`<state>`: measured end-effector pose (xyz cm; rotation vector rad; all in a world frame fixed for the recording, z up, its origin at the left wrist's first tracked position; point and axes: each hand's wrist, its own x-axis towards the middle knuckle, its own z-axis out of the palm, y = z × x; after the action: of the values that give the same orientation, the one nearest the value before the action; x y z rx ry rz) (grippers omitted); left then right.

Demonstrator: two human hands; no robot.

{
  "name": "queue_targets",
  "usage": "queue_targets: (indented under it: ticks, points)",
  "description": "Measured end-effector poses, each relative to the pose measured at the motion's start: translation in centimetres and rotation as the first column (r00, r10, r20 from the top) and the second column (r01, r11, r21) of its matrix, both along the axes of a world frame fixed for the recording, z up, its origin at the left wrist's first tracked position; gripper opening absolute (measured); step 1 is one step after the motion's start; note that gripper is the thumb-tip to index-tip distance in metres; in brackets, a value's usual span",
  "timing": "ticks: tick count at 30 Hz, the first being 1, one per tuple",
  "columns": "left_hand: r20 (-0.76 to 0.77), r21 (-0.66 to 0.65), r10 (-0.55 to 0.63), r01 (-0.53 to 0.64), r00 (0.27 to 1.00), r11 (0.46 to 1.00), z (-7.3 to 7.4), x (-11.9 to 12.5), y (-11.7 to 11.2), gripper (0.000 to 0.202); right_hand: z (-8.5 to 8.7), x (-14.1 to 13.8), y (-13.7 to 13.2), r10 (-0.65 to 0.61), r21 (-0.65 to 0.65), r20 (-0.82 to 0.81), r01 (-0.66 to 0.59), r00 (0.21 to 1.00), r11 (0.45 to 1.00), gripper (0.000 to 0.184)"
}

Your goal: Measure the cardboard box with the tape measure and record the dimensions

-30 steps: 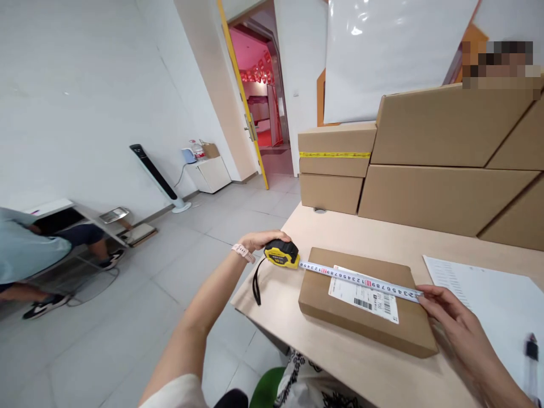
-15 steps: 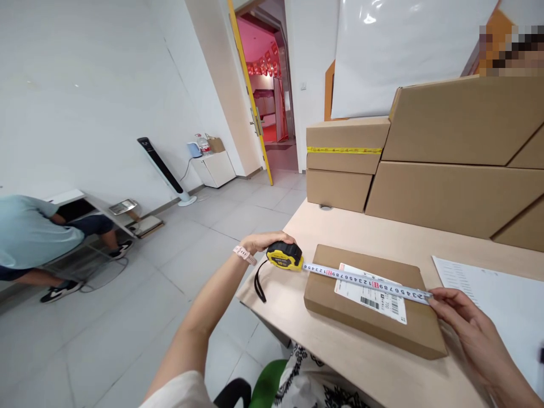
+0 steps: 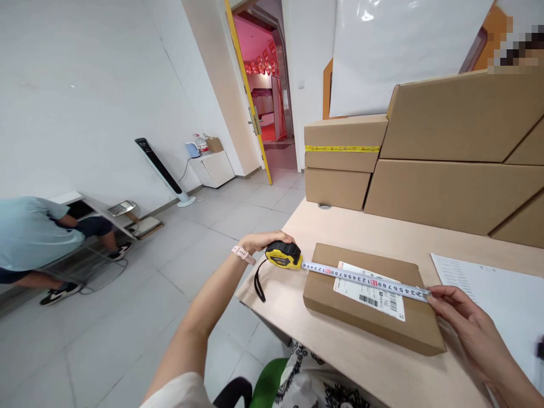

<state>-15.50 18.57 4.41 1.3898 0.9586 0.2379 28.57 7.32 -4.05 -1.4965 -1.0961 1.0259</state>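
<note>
My left hand (image 3: 267, 240) is closed round the black and yellow case of a tape measure (image 3: 283, 256), left of a flat brown cardboard box (image 3: 340, 313). The white blade runs from the case lengthwise across the top of the box. At the far right end of the blade, my right hand (image 3: 461, 309) pinches the tip between thumb and fingers, by the box's right edge. A white shipping label (image 3: 369, 300) with barcodes is stuck on the box, partly covered by the blade. The black wrist strap (image 3: 258, 283) dangles from the case.
Several larger cardboard boxes (image 3: 437, 195) are stacked along the table's (image 3: 340, 224) back. Printed sheets (image 3: 480, 277) lie to the right. A person in a light blue shirt (image 3: 34, 229) sits far left, near a platform scale (image 3: 148, 226). Another person is partly visible behind the boxes.
The view has shifted slightly. Both hands keep their hold on the tape measure, and the blade stays stretched over the box.
</note>
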Motion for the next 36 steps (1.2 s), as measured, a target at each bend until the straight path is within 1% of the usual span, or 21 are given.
queue_targets:
  ticks: [6, 11, 17, 21, 26, 29, 31, 33, 35, 36]
  points:
    - [0.011, 0.0, -0.011, 0.011, 1.0, 1.0, 0.1, 0.0, 0.0, 0.033, -0.1, 0.0, -0.1, -0.008, -0.035, -0.062, 0.006, 0.998, 0.999, 0.04]
    - [0.008, -0.006, -0.015, 0.015, 1.0, 1.0, 0.1, 0.0, 0.0, 0.033, -0.3, 0.2, -0.1, -0.008, -0.04, -0.047, 0.006, 0.999, 0.999, 0.04]
    - [0.003, -0.021, -0.022, 0.022, 1.0, 1.0, 0.1, 0.1, 0.0, 0.033, -0.1, 0.1, -0.1, -0.011, -0.017, -0.047, 0.01, 0.999, 1.0, 0.038]
    - [0.005, -0.021, -0.013, 0.013, 1.0, 1.0, 0.1, 0.0, -0.1, 0.033, -0.1, 0.1, 0.0, -0.022, -0.026, -0.062, 0.02, 0.998, 0.999, 0.038]
    - [0.023, -0.012, 0.001, -0.001, 1.0, 1.0, -0.1, 0.1, 0.0, 0.033, -0.4, 0.1, -0.1, -0.007, -0.046, -0.075, 0.004, 0.997, 0.999, 0.039]
    - [0.046, 0.001, -0.003, 0.003, 0.999, 1.0, 0.3, 0.5, -0.2, 0.032, -0.6, 0.2, 0.0, -0.001, -0.051, -0.07, -0.002, 0.998, 0.999, 0.039]
    - [0.075, 0.025, -0.005, 0.003, 0.997, 1.0, 1.4, 0.8, -1.1, 0.034, -0.6, 0.3, 0.1, -0.001, -0.033, -0.053, 0.0, 0.999, 0.999, 0.038]
    - [0.11, 0.049, -0.009, 0.003, 0.994, 0.999, 2.7, 1.1, -2.7, 0.038, 0.1, 0.5, 0.1, -0.038, 0.013, -0.04, 0.038, 0.999, 0.999, 0.035]
    - [0.135, 0.049, -0.023, 0.016, 0.991, 0.999, 3.7, 1.5, -5.2, 0.042, 1.6, 0.6, -0.3, -0.114, 0.085, -0.038, 0.117, 0.993, 0.989, 0.033]
    - [0.143, 0.036, -0.033, 0.028, 0.989, 0.999, 3.8, 1.8, -6.7, 0.046, 2.7, 0.5, -0.6, -0.159, 0.129, -0.036, 0.162, 0.987, 0.978, 0.033]
